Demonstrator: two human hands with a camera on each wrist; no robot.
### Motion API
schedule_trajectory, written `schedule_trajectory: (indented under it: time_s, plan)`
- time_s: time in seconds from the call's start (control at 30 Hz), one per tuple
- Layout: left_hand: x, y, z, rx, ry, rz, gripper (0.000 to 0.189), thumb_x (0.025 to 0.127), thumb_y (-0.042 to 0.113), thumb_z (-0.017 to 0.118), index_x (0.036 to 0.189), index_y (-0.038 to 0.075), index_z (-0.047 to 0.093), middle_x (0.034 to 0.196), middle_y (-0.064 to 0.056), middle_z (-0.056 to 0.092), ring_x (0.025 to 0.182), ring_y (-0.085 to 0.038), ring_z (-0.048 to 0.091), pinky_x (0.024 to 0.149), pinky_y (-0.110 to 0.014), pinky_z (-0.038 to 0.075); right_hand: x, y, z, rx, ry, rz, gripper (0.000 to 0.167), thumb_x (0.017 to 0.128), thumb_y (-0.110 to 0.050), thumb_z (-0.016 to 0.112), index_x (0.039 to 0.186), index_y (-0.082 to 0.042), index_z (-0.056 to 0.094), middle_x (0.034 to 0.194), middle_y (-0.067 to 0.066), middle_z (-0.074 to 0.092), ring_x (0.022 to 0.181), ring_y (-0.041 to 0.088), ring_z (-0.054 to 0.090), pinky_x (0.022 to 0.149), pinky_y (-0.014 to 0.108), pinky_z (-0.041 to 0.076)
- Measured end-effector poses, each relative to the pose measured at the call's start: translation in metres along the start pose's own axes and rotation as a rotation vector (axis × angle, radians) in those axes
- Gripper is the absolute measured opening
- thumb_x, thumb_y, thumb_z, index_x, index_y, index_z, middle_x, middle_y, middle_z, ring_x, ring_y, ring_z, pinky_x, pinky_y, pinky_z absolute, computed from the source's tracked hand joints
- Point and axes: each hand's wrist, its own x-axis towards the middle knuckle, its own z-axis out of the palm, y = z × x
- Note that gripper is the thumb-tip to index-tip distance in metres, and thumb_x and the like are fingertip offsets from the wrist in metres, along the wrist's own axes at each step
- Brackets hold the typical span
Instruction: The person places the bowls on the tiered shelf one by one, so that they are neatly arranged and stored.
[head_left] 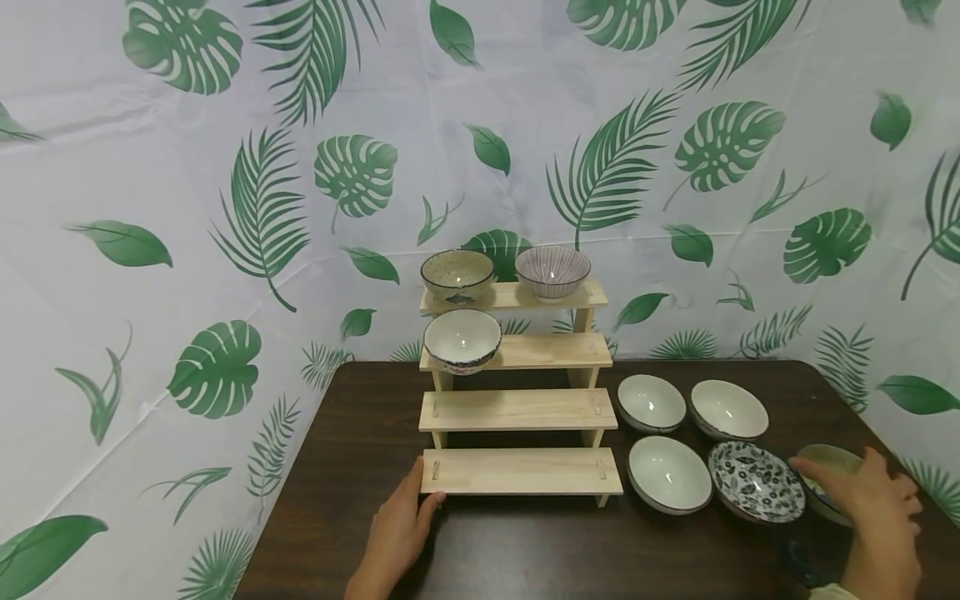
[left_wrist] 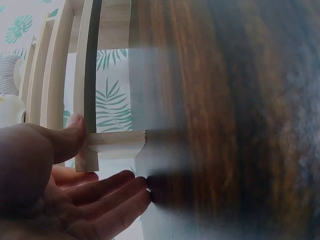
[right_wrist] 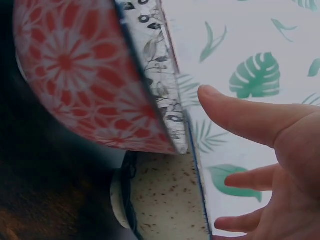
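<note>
A stepped wooden stand [head_left: 517, 472] stands on the dark table. My left hand [head_left: 397, 525] holds the left end of its lowest step; in the left wrist view the thumb [left_wrist: 75, 131] lies on the board, with the other fingers past its end. At the far right, my right hand [head_left: 873, 500] hovers over a speckled bowl [head_left: 834, 456], thumb and fingers spread. Left of that bowl sits a bowl with a black-and-white leafy inside [head_left: 756, 482]; its red flowered outside [right_wrist: 65, 62] fills the right wrist view. Whether the right fingertips touch a rim, I cannot tell.
Three white-inside bowls, front [head_left: 670, 473], back left [head_left: 651, 402] and back right [head_left: 729, 408], stand right of the stand. Its top step carries a speckled green bowl [head_left: 457, 273] and a striped bowl [head_left: 552, 271]. A white-inside bowl [head_left: 462, 337] rests one step lower.
</note>
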Motion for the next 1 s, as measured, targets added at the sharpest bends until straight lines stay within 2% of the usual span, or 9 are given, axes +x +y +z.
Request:
schedule_trajectory:
  time_s: [0.53,0.73,1.0]
  plan:
    - [0.0003,-0.0026,0.0012,0.012,0.011,0.028,0.069,0.099,0.035,0.069,0.154,0.0,0.045,0.147,-0.024,0.058,0.128,-0.045,0.061,0.095,-0.064,0.051,0.0073,0.0035,0.0053,-0.015,-0.007,0.007,0.117,0.094,-0.045,0.064,0.155,0.01,-0.018,0.151,0.055,-0.012,0.144,0.071,-0.005,0.116,0.079,0.011]
    - [0.0001,-0.0036,0.0019,0.009,0.012,0.022,0.069,0.1,0.036,0.068,0.154,0.0,0.045,0.147,-0.025,0.058,0.128,-0.045,0.061,0.095,-0.063,0.051,0.0078,0.0036,0.0063,-0.003,-0.015,0.002,0.115,0.095,-0.044,0.063,0.155,0.011,-0.019,0.15,0.056,-0.013,0.143,0.071,-0.007,0.116,0.079,0.009]
    - [0.0002,-0.0019,0.001,0.012,0.019,0.035,0.068,0.1,0.035,0.068,0.153,-0.001,0.045,0.147,-0.025,0.058,0.129,-0.045,0.061,0.095,-0.063,0.051,0.0066,0.0044,0.0054,0.025,0.016,0.001,0.111,0.096,-0.041,0.061,0.155,0.013,-0.016,0.152,0.054,-0.012,0.144,0.068,-0.009,0.116,0.078,0.006]
